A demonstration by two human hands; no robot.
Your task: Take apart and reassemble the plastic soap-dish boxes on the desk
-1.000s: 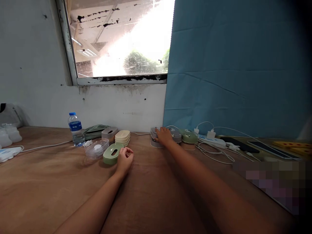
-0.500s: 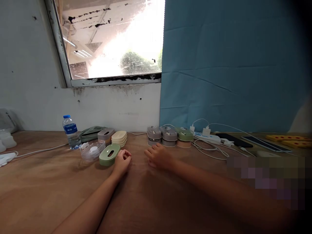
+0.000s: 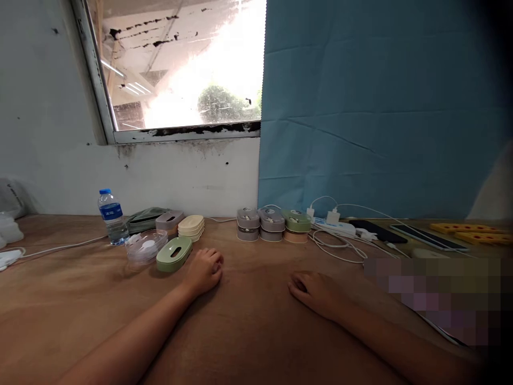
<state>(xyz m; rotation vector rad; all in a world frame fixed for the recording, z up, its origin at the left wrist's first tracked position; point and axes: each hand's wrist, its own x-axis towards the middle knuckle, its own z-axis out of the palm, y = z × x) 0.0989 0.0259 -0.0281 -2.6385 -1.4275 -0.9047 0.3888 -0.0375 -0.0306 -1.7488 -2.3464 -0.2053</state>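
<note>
My left hand (image 3: 203, 271) rests on the brown tabletop, its fingers curled loosely inward with nothing seen in them. Just left of it lies a green oval lid or shallow box (image 3: 175, 254) with a slot, apart from the fingers. Well to the right, my right hand (image 3: 315, 291) is also on the table, fingers curled and thumb close to them, no object visible. Toward the wall between the hands stand three lidded two-tier boxes in a row: a grey one (image 3: 247, 224), another grey one (image 3: 271, 224) and a green-topped one (image 3: 296, 225).
Clear round plastic containers (image 3: 146, 246), a stack of cream trays (image 3: 191, 228), a grey slotted box (image 3: 169, 222), a dark green pouch (image 3: 144, 218) and a water bottle (image 3: 114, 218) stand left. A power strip (image 3: 334, 227), cables, a black phone (image 3: 377, 231) and yellow pieces (image 3: 476, 234) lie right.
My right hand has drawn back from beside the grey boxes, moving right and nearer me. My left hand has shifted slightly right and toward me, away from the green piece.
</note>
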